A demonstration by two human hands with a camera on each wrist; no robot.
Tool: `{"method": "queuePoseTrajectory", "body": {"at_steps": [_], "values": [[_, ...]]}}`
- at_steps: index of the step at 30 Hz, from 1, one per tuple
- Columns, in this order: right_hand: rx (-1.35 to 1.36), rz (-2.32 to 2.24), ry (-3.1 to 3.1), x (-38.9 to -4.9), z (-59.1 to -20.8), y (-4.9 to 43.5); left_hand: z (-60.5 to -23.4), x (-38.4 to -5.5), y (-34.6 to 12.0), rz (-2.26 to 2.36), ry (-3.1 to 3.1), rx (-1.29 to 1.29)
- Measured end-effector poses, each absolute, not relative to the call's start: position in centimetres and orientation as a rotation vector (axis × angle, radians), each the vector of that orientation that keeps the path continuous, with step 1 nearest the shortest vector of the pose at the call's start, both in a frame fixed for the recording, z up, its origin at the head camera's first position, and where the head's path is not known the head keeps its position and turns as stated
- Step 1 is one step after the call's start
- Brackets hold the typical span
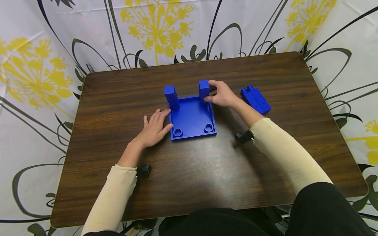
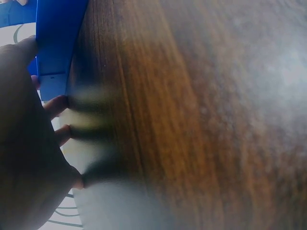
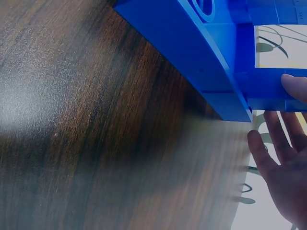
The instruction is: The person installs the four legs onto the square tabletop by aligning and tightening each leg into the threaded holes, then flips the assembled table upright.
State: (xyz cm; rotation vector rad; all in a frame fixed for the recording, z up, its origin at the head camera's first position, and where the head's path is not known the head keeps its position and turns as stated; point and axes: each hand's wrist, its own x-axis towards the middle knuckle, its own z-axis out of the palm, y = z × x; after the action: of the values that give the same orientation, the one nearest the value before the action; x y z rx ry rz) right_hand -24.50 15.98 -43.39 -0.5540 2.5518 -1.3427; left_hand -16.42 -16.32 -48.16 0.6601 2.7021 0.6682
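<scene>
A square blue tray-like base (image 1: 192, 119) with a low rim lies on the table, with round sockets at its two near corners. Blue posts stand upright at its far corners, a left post (image 1: 170, 95) and a right post (image 1: 204, 88). My right hand (image 1: 222, 95) holds the right post between thumb and fingers; its thumb lies along the post (image 3: 266, 88) in the right wrist view. Fingers spread, my left hand (image 1: 153, 129) touches the base's left rim with thumb and fingertip. In the left wrist view that rim (image 2: 57, 48) runs beside the fingers.
Two more blue posts (image 1: 256, 100) with pegs on their ends lie side by side to the right, near the right forearm. The brown wooden table (image 1: 280, 154) backs onto a flower-patterned curtain (image 1: 97, 29). Small black wrist cameras hang under both wrists.
</scene>
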Motion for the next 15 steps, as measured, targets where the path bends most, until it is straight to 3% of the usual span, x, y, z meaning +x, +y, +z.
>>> {"method": "queuePoseTrajectory", "body": {"at_steps": [15], "values": [[-0.524, -1.429, 2.549, -24.58, -43.42, 16.53, -48.02, -16.38, -16.32, 0.673, 2.698, 0.655]]}}
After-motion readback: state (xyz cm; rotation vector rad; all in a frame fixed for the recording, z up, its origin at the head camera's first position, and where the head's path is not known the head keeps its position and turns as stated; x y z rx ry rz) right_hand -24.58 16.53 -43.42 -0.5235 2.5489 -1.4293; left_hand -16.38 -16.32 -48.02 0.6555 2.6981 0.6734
